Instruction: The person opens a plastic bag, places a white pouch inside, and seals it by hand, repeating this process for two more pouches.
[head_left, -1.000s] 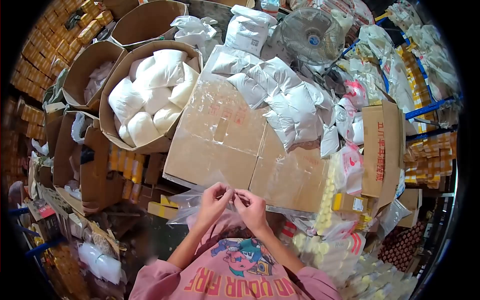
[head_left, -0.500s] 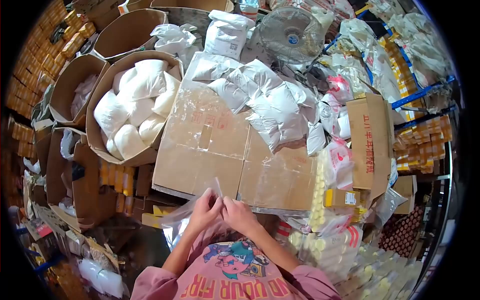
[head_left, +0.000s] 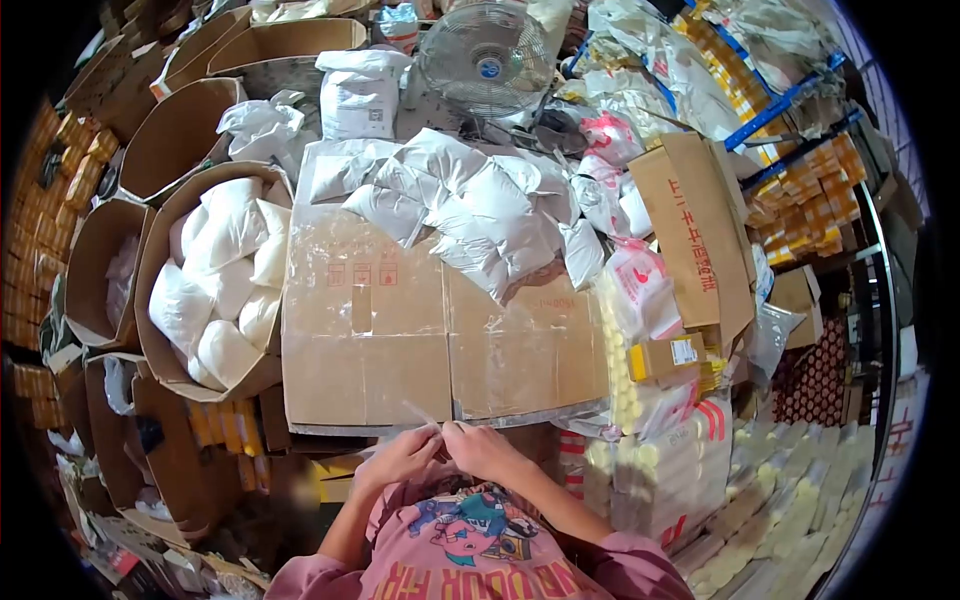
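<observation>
left hand [head_left: 398, 458] pinched | right hand [head_left: 485, 448] pinched | fingertips meeting

The clear film [head_left: 418, 411] at the fingers [head_left: 452, 432] is too faint to make out.

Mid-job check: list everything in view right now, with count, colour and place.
cardboard worktop: one, brown, flat before the person
filled bags: a pile, white, on the worktop's far side
open carton: one, brown, left of the worktop, holding white bags
fan: one, grey, far edge
printed carton: one, brown with red print, right
yellow box: one, right of the worktop
clear plastic bag: one, pinched by both hands
left hand, right hand: together at the worktop's near edge
</observation>
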